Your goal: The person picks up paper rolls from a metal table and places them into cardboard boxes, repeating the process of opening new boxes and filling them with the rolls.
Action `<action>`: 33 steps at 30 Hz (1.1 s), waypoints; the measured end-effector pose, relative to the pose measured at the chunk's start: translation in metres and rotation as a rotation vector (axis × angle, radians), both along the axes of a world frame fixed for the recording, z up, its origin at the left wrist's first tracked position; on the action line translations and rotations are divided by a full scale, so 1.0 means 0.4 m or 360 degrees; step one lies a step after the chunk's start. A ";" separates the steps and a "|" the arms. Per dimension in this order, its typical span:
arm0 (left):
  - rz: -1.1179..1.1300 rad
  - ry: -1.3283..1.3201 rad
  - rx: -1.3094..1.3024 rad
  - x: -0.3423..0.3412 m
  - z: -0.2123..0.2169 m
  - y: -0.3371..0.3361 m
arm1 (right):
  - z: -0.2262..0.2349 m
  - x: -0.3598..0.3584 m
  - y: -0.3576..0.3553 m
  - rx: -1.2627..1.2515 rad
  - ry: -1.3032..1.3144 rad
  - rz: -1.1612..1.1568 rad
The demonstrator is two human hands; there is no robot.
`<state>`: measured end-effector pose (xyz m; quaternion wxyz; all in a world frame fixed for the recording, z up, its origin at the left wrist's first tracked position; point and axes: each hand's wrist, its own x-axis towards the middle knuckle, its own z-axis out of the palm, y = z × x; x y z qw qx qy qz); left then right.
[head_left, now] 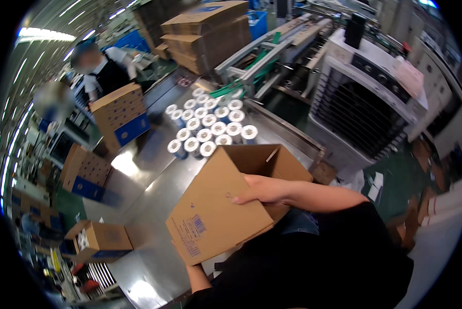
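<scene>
On steel table point(153, 190): brown, apparently empty carton point(215, 206).

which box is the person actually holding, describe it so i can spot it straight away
On the shiny steel table, look just below the cluster of white-capped cans. The open brown carton is tilted there, with the right hand on its rim. Unlike the other boxes, its top is open and empty.

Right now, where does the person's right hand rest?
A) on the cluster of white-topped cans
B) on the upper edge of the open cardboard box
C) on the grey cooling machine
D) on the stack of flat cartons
B: the right hand lies on the rim of the open cardboard box, with the cans lying beyond it, untouched.
</scene>
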<state>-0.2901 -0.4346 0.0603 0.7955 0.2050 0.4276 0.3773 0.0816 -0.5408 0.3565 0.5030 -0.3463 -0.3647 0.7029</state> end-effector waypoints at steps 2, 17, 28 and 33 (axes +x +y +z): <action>0.0025 -0.0161 -0.0086 0.053 -0.069 -0.017 | 0.006 -0.008 0.048 -0.0105 -0.0099 -0.0107; -0.0282 0.0616 0.0568 0.265 0.399 -0.034 | -0.305 -0.301 0.113 -0.0470 -0.0319 0.0455; -0.0208 0.1522 0.0675 0.171 0.352 -0.009 | -0.348 0.451 0.032 -0.0522 -0.2178 -0.0425; -0.0316 0.2197 0.0479 -0.053 0.012 -0.004 | -0.450 0.564 -0.039 -0.0298 -0.1332 -0.0855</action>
